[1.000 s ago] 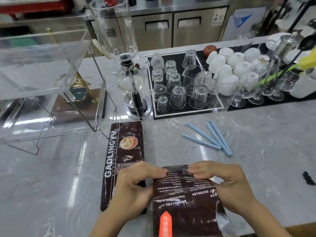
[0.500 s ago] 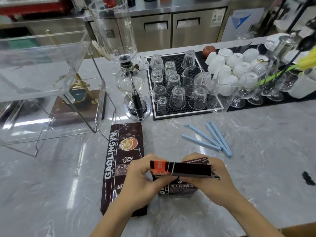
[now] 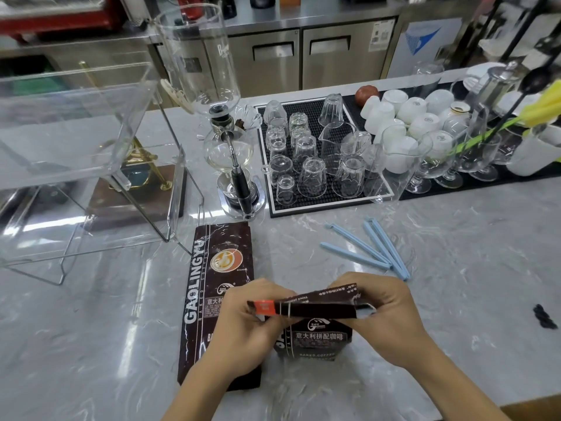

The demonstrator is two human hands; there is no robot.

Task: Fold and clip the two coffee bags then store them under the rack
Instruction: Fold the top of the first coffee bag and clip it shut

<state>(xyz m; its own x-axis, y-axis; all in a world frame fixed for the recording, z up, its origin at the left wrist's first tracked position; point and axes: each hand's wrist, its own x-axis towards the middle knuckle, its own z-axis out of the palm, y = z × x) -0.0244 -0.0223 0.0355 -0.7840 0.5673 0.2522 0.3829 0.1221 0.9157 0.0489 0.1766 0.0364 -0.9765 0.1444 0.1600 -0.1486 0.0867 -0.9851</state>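
A dark brown coffee bag (image 3: 315, 338) stands near the counter's front edge with its top folded over into a narrow band. My left hand (image 3: 246, 326) pinches the left end of that fold, by the orange label. My right hand (image 3: 385, 317) pinches the right end. A second coffee bag (image 3: 218, 262) lies flat on the marble counter just left of the first, partly under my left wrist. Several light blue sealing clips (image 3: 373, 247) lie loose to the right, behind my right hand. The clear acrylic rack (image 3: 76, 165) stands at the far left.
A glass siphon coffee maker (image 3: 230, 147) stands behind the flat bag. A black mat (image 3: 306, 205) holds several upturned glasses, with white cups (image 3: 413, 113) and stemmed glasses further right. A small black object (image 3: 543, 317) lies at the right edge.
The bag, flat under my hands a second ago, has been raised upright with its top rolled down into a tight band. Both hands now pinch the ends of the fold.
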